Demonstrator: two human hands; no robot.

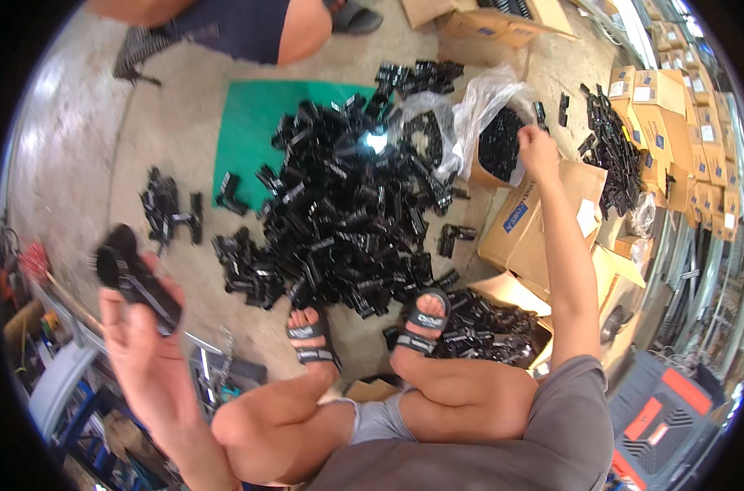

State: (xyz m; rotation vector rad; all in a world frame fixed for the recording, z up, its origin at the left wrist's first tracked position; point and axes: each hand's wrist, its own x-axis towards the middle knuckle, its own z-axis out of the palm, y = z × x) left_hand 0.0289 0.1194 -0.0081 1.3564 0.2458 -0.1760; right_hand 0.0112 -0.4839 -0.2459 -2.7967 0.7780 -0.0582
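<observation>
My left hand [147, 331] is raised at the left, its fingers closed round a black plastic fitting [143, 282] with a round end and a longer flat-sided body. My right hand [538, 153] reaches out to the far right, over the edge of an open carton lined with a clear plastic bag [493, 86]. Small black parts [500, 139] fill that carton. The fingers of this hand are bent together at the parts, and what they hold is too small to make out. Between my hands, a large heap of similar black fittings [339, 213] lies partly on a green mat [245, 123].
A closed carton [529, 217] stands under my right forearm, and an open box of black parts [490, 331] sits beside my right foot. More black pieces [609, 151] lie near stacked cartons [662, 106]. Another person's leg [306, 33] shows at the top. A grey-orange case [662, 421] is at lower right.
</observation>
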